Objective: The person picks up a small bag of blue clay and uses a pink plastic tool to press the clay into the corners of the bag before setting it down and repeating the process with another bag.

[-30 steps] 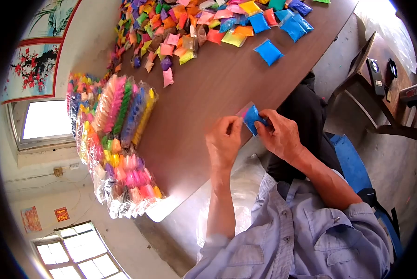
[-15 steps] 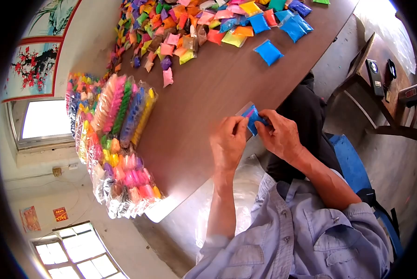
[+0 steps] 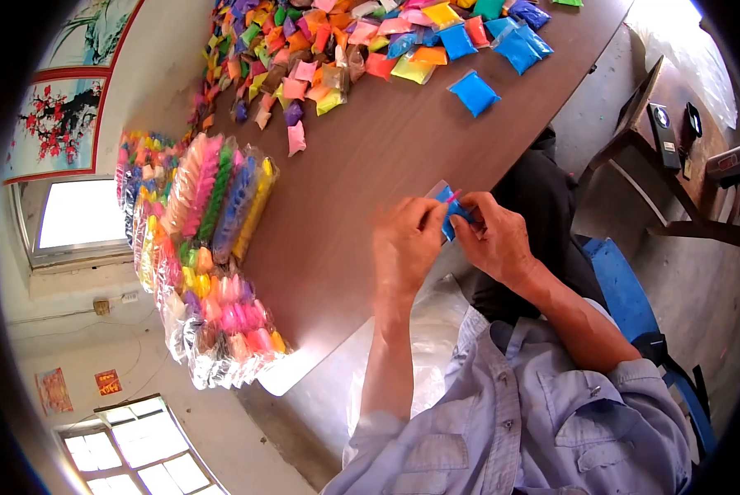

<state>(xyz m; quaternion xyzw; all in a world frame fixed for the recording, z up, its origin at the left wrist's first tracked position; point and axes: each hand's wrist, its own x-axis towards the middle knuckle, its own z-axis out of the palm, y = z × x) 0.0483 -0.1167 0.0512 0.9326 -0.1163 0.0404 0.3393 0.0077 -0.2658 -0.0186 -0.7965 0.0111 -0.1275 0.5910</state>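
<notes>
Between my two hands, close to the table's edge, is a small clear packet with blue filling (image 3: 456, 209). A thin pink piece (image 3: 454, 196) shows at its upper end; its kind is too small to tell. My left hand (image 3: 406, 243), a little blurred, pinches the packet's left side with thumb and forefinger. From the other side my right hand (image 3: 497, 241) grips it, fingers curled and thumb pressed against the blue. The fingertips partly cover the packet. Farther up the table lies a loose blue packet (image 3: 475, 93).
A heap of small coloured packets (image 3: 304, 70) covers the table's far end. Clear bags of coloured pieces (image 3: 213, 272) line the left side of the brown table (image 3: 345, 177). On the right stands a wooden stool (image 3: 675, 157) with dark objects on it.
My left hand has turned slightly and shifted a little right, closer over the packet. The pink piece now stands out more at the packet's top. My right hand stays nearly in place.
</notes>
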